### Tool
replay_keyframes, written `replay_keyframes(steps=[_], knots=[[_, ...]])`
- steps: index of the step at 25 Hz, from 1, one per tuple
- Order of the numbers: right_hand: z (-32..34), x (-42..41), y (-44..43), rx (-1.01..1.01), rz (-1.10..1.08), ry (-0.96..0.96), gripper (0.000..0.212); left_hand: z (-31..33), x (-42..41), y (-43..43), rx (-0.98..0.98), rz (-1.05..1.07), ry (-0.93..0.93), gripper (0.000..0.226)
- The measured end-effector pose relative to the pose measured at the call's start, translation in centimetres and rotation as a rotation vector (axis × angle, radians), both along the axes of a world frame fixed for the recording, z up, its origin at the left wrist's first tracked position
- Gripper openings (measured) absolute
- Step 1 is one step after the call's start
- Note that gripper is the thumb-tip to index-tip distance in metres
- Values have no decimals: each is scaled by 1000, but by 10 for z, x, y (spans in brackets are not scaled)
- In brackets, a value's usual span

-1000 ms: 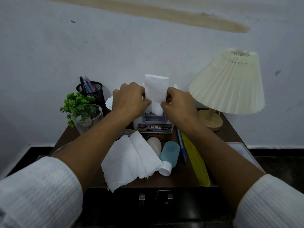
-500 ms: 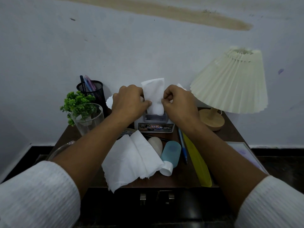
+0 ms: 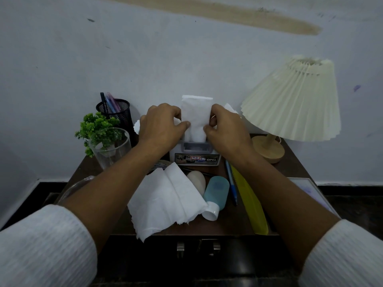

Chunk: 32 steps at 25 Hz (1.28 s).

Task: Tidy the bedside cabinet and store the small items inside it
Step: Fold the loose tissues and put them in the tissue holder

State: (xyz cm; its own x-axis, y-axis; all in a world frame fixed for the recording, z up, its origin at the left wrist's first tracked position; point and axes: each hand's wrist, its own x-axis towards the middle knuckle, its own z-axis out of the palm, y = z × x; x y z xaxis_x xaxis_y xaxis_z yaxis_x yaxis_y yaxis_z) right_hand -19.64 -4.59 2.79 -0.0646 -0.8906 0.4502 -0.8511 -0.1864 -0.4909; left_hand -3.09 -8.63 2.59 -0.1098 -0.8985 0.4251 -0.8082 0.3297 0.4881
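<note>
Upright white paper tissue (image 3: 195, 114) standing straighter and taller than half a second ago, left hand (image 3: 160, 126) and right hand (image 3: 226, 129) pinching its side edges, tissue rising between them from the white plastic dispenser box (image 3: 195, 158) just below the fingers, on the dark wooden bedside cabinet (image 3: 290, 168)

We see only a corner of the picture frame (image 3: 306, 188) past the right forearm (image 3: 269, 183); the left forearm (image 3: 116, 183) hides most of a glass rim (image 3: 75, 186).
</note>
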Motion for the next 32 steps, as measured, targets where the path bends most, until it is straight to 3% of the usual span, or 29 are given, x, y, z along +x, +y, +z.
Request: replay_keyframes(steps=[12, 20, 23, 26, 32], knots=[[1, 0, -1, -26, -68, -62, 12, 4, -3, 4, 77, -6, -64, 22], [1, 1, 4, -19, -73, -46, 22, 3, -5, 7, 51, -4, -46, 29], [6, 1, 15, -61, -68, -110, 36, 9, 0, 17, -53, 33, 24, 34], [10, 4, 34, -114, -53, -117, 26, 17, 11, 42, -138, 23, 210, 33], [0, 22, 81, 167, 87, -143, 10, 13, 26, 110, 160, -89, 412, 12]])
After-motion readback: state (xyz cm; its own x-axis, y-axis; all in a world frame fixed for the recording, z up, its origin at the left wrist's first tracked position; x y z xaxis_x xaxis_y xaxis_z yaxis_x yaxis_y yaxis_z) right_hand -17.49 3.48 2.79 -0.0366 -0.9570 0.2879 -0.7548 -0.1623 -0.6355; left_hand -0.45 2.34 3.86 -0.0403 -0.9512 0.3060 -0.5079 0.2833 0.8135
